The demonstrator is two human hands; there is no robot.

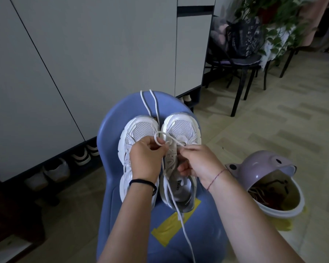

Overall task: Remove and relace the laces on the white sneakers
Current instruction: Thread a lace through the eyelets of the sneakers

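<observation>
White cabinet doors [95, 59] fill the background above a tiled floor. A bin [273, 196] with a raised pink lid stands off the right edge of the blue chair [110, 133].

The chair seat carries both sneakers side by side and touching, with toes toward the far edge and heels toward the near edge. The left sneaker [141, 130] is partly covered by the left hand [146, 160]. The right sneaker [180, 126] is the work piece.

The right hand [201, 164] sits over the right sneaker's throat. Both hands are equally near the eyelets.

Fingers of the left hand [160, 149] are closed, pinching the lace [158, 136] where it forms a small loop. Fingers of the right hand [186, 149] are closed, pinching the same lace just beside the loop. The loop lies directly ahead of both sets of fingertips, toward the toes, over the lowest eyelets. One strand trails back along the shoe's long axis and off the near edge.

A second lace [150, 105] lies across the far edge, apart from both hands.

Judgement: the coming move is a pull or feed across the shoe at the toe-end eyelets.
</observation>
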